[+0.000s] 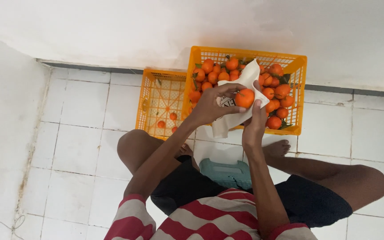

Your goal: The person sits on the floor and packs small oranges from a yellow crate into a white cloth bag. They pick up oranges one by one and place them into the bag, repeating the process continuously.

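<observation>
A small round orange fruit (245, 98) sat wrapped on its near side by a white cloth (236, 100) with dark print, held just in front of the near rim of the tall orange plastic crate (296, 95) heaped with more of the same fruit (275, 91). The left hand (212, 104) had its fingers curled partly closed over the cloth and the top of the fruit, thumb and fingertips touching it; the right hand (254, 124) came up from below, fingers half open and pressed against the cloth and the fruit's underside. The grip looked light and shared between cloth and skin, so the fruit could have slipped out and rolled across the white tiled floor (81, 133), since the cloth hung loose below the hands. Squeezing too hard might have bruised the soft peel. Left of the full crate stood a lower orange plastic crate (150, 100) holding only a few fruits (167, 122), and a dropped fruit might have missed it. A pale green plastic stool (225, 173) showed on the near side of the full crate, between the person's bare knees.
</observation>
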